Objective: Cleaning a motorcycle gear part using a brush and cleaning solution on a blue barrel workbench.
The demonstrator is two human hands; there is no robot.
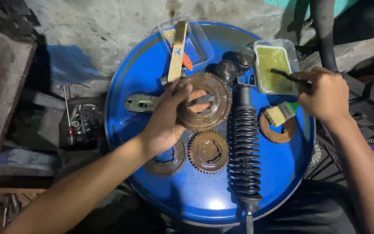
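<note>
From the head camera, looking straight down, a round blue drum top (282, 173) serves as the work surface. The left hand (167, 117) holds a large rusty gear ring (206, 102) tilted up off the surface, above the middle of the drum. The thumb lies over the ring's upper left rim, and the fingers (200, 106) pass behind it and show through its open centre, so the ring's left side is pinched between thumb and fingers. Its toothed right edge sits just beside a black coil shock absorber (244, 151) that lies lengthwise down the drum.

The right hand (323, 97) is closed around the handle of a thin dark brush (286, 76). The brush tip reaches into a clear plastic tray of yellow-green liquid (273, 67) at the drum's upper right edge.

Below the held ring, a second rusty gear (207, 151) lies flat, and a third gear (167, 160) is partly hidden under the left wrist. A fourth gear (278, 128) lies to the right of the shock absorber, with a wide pale paintbrush (280, 115) resting on it. Two dark cylindrical parts (235, 65) stand near the tray. A wooden-handled tool (178, 52) lies across a clear container at the top of the drum, and a small metal bracket (141, 103) lies to the left of the hand.
</note>
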